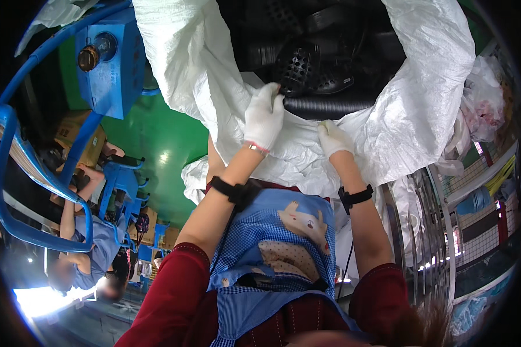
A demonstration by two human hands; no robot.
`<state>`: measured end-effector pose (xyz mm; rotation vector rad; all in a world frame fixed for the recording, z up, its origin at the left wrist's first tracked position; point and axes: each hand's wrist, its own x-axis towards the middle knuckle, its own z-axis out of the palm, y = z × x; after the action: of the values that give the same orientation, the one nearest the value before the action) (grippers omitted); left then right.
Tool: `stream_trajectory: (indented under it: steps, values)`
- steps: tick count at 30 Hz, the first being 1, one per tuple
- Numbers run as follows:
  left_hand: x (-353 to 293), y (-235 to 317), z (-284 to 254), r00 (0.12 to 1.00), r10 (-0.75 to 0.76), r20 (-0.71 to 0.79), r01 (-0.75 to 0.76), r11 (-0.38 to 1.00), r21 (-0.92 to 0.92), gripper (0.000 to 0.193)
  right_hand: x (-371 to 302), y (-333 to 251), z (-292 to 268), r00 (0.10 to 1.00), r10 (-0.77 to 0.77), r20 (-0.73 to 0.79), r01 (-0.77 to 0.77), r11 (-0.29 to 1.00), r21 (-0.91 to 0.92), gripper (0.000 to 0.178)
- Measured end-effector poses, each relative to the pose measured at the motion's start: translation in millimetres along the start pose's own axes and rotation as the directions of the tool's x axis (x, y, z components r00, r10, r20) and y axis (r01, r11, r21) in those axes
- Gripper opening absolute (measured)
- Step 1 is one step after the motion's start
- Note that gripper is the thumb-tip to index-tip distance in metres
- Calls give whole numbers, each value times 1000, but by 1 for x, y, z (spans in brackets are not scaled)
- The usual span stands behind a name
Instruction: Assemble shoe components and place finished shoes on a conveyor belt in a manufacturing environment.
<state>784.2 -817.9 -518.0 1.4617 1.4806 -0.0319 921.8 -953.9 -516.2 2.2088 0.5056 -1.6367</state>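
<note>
A big white woven sack (411, 124) hangs wide around a heap of black perforated clogs (300, 66) and other dark, shiny pieces whose kind I cannot make out. My left hand (264, 117), in a white glove, is closed on the near rim of the sack, its fingertips close to the clogs. A short way to the right, my right hand (333, 139), gloved the same way, grips the same rim with curled fingers. Loose folds of the sack drop below both hands.
On the left stand a blue metal box (111, 66) and a blue tubular chair (17, 139) over a green floor (168, 162). Another person (92, 254) sits beyond the chair. To the right are a metal rack (446, 231) and clear plastic bags (481, 98).
</note>
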Motion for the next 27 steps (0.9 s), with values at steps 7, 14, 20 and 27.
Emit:
stream_trajectory:
  steps: [7,14,20,27]
  values:
    - [9,-30,42,966,-182,-181,209,968,139,41,3,-21,13,999,-12,39,22,957,-290,41]
    - [18,-69,24,782,-524,337,557,831,-1,63,-16,-30,9,676,-683,-275,580,724,-373,16]
    - [41,-43,46,727,-659,194,629,752,197,84,-5,-15,39,900,-426,-92,387,878,-282,21]
    - [56,-83,42,703,-659,268,695,717,-59,69,12,-9,10,962,132,241,-270,305,913,37]
